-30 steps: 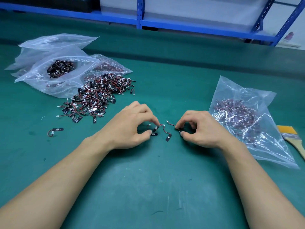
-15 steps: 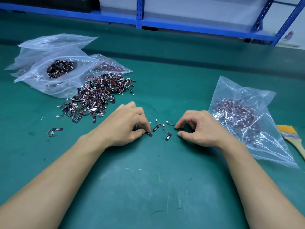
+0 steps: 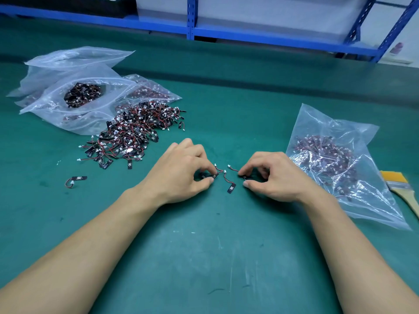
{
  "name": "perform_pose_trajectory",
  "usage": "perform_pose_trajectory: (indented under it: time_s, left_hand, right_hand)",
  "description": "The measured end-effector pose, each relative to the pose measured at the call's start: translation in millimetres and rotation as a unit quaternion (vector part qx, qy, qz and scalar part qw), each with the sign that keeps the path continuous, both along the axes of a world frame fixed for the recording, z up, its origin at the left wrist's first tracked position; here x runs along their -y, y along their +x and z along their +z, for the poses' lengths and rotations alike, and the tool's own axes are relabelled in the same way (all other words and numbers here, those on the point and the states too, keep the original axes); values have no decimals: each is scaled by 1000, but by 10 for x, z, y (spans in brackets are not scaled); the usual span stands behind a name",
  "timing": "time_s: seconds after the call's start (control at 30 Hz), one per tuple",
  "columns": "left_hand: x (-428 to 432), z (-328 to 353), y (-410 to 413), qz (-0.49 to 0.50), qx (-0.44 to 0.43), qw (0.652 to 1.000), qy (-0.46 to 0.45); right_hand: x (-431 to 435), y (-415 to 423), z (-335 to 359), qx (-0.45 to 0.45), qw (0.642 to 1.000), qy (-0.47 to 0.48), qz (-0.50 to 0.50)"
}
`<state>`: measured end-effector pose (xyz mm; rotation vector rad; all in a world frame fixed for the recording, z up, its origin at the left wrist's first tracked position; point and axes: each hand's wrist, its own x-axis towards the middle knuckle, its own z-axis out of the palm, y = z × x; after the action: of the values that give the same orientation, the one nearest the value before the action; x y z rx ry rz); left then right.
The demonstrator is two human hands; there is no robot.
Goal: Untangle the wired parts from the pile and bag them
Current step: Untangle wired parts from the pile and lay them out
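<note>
A tangled pile of small black wired parts (image 3: pixel 133 132) with red wires and white plugs lies on the green mat at left centre. My left hand (image 3: pixel 183 168) pinches one wired part (image 3: pixel 215 174) between thumb and forefinger just above the mat. My right hand (image 3: pixel 274 175) pinches another wired part (image 3: pixel 237 171) by its black end. Between the hands a loose wired part (image 3: pixel 229 184) lies on the mat. A clear bag holding many parts (image 3: pixel 335 164) lies right of my right hand.
Several clear bags (image 3: pixel 74 94), one open with parts inside, lie behind the pile at left. A single stray part (image 3: pixel 76 180) lies left of my left arm. A yellow-bristled brush (image 3: pixel 399 189) sits at the right edge. Blue shelving (image 3: pixel 249 35) runs behind the table.
My left hand took hold of a part and drew its fingers in, shifting slightly left and back. My right hand stays nearly in place, still holding its part.
</note>
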<state>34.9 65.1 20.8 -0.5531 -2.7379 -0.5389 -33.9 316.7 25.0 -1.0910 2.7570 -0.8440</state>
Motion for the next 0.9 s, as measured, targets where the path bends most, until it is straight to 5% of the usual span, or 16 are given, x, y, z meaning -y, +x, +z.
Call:
perform_pose_trajectory:
  time_s: [0.33, 0.57, 0.9]
  left_hand:
    - [27, 17, 51, -58, 3, 997, 53]
    - [388, 65, -58, 99, -39, 989, 105]
    - [97, 11, -2, -68, 0, 997, 20]
  right_hand:
    - [-8, 16, 16, 18, 1000, 1, 5]
    - [-23, 14, 33, 39, 997, -69, -21]
    - [-2, 15, 33, 18, 996, -68, -46]
